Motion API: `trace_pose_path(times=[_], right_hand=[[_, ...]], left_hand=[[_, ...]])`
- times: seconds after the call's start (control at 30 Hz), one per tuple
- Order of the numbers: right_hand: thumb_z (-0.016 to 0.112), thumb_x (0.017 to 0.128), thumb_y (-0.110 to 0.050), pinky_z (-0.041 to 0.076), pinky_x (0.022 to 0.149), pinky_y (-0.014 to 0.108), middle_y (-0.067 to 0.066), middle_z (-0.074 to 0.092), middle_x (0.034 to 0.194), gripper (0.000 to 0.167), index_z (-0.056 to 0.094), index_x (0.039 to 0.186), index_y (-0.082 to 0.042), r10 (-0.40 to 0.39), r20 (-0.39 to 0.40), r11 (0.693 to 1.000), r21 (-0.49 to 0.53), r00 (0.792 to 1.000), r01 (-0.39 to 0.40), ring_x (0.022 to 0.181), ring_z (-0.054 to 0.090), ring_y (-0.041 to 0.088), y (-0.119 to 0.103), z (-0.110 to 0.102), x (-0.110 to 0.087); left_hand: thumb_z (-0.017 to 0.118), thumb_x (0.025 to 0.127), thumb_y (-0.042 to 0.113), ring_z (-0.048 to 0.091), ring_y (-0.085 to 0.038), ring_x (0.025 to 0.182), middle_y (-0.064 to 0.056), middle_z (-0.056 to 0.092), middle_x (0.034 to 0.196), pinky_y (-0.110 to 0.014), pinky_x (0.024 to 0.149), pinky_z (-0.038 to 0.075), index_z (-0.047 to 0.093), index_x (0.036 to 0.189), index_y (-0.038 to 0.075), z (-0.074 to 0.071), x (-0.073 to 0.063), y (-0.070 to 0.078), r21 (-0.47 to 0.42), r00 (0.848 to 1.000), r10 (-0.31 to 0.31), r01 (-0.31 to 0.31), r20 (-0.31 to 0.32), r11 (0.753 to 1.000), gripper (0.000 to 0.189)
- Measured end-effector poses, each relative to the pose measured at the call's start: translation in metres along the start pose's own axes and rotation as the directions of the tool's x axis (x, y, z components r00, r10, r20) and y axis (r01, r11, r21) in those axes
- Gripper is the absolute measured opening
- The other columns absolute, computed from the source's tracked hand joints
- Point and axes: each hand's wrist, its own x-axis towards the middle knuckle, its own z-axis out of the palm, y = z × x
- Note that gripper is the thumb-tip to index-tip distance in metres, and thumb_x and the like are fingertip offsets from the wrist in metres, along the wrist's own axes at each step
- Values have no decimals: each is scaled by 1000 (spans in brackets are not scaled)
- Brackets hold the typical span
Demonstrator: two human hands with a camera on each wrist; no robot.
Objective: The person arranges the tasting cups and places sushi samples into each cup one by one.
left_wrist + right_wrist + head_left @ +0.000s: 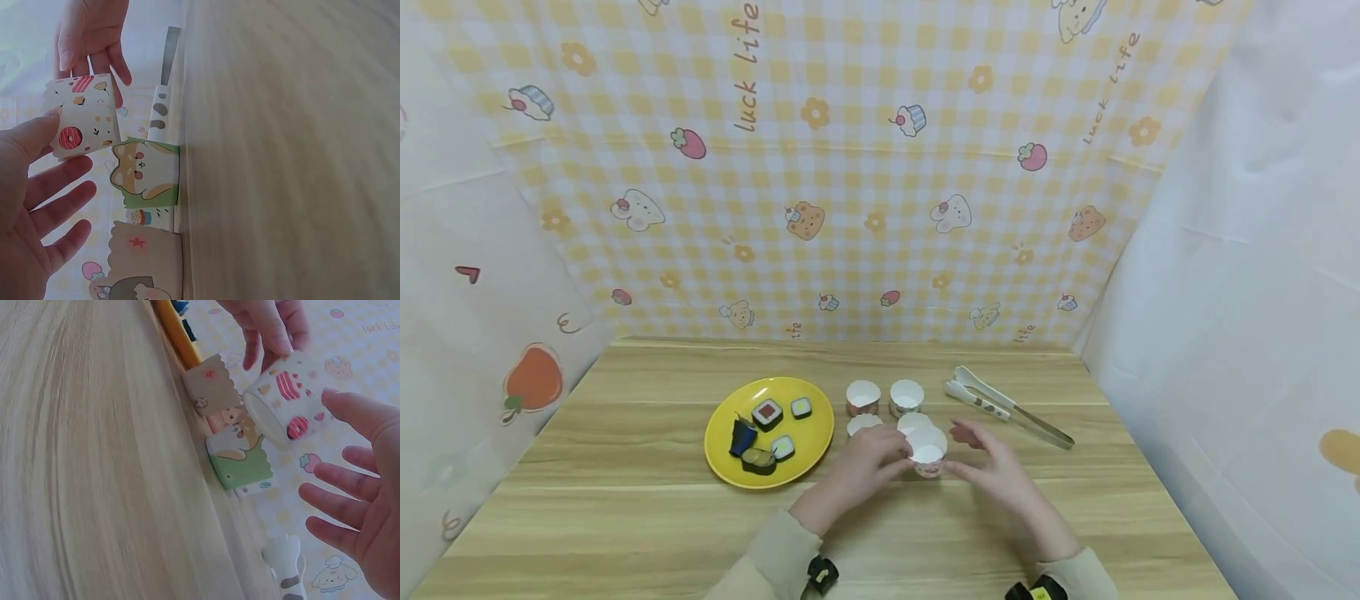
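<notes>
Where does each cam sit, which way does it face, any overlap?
Head: worn on the head, faces forward and down at the table; left hand, right hand and sleeves show.
Left wrist: on that wrist, faces the held cup; left hand near, right hand beyond.
Right wrist: on that wrist, faces the same cup; right hand near, left hand beyond.
Wrist views share that cup, the green cup, the tongs.
</notes>
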Motion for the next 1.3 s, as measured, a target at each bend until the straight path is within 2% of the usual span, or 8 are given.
trace_pose_path(times=[0.23,0.5,0.63,0.77,0.9,1.03,1.17,1.3], right_hand=[[78,80,-15,44,94,49,19,60,123,62,50,134,-1,-59,-27,998,-39,998,58,112,57,30,6,-9,1],[80,77,-7,46,89,52,17,56,123,57,54,127,1,-74,-141,995,-82,987,62,112,55,33,17,-24,2],[80,77,-9,45,87,53,16,57,123,58,54,128,-1,-82,-146,990,-128,986,63,111,54,35,23,-32,1],[79,79,-11,42,90,56,19,55,126,57,54,130,-3,-68,-138,990,-131,988,49,115,49,41,28,-38,-1],[79,79,-12,38,93,62,22,48,132,58,53,129,1,-32,-167,989,-146,985,7,119,45,44,33,-44,0],[78,81,-15,32,96,66,24,43,136,58,52,130,4,0,-197,980,-195,980,-40,123,40,46,40,-49,1],[78,81,-17,30,97,65,25,43,136,58,53,129,3,-5,-219,964,-261,976,-54,124,36,47,49,-54,2],[79,80,-17,29,97,66,27,43,135,59,53,129,3,-1,-241,957,-282,971,-69,124,35,47,56,-59,2]], left_hand=[[73,86,24,59,-9,87,8,66,89,-28,79,48,69,90,16,-7,-9,1,9,997,-65,65,50,998,10],[73,86,27,59,-7,91,9,65,92,-24,80,49,70,90,19,-18,-19,-1,50,991,-102,98,91,994,10],[71,87,30,59,-7,91,10,65,93,-24,81,49,70,91,20,-22,-24,-1,71,983,-131,122,129,990,11],[71,88,30,59,-7,90,12,65,91,-25,80,49,71,92,20,-28,-28,0,82,975,-135,123,176,989,11],[71,87,30,57,-6,88,14,64,90,-25,78,48,71,91,20,-33,-32,-1,85,970,-128,112,208,990,10],[71,86,30,56,-4,85,15,63,89,-24,77,48,71,90,21,-37,-36,-4,108,970,-114,92,216,990,10],[73,85,29,56,-4,83,14,63,89,-23,75,48,72,89,20,-42,-39,-6,105,971,-102,80,216,991,10],[74,84,27,56,-4,81,13,63,89,-23,73,48,73,89,18,-48,-41,-7,98,965,-108,87,239,991,10]])
